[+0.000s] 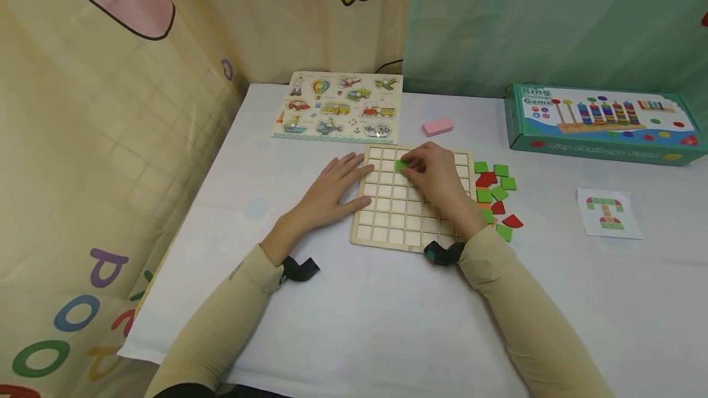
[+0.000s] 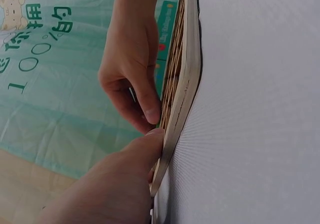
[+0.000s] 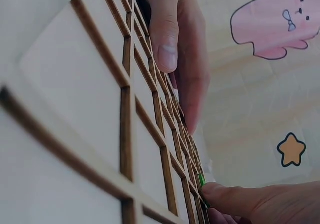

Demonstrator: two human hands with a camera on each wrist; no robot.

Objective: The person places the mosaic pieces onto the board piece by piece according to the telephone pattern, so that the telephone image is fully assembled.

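Head view: the right hand is pinching a green square tile at the far rows of a pale wooden grid board; the left hand is lying spread at its left edge. Left wrist: the left thumb is touching the board. Right wrist: fingertips are touching the tile.

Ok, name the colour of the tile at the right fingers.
Green square tile, clearest in the head view.

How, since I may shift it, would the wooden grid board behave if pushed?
The wooden grid board is probably stiff, as its edges look straight. It should slide rather than tip, lying flat on the white table. Tilting might spill the green tile, since the board has no lid.
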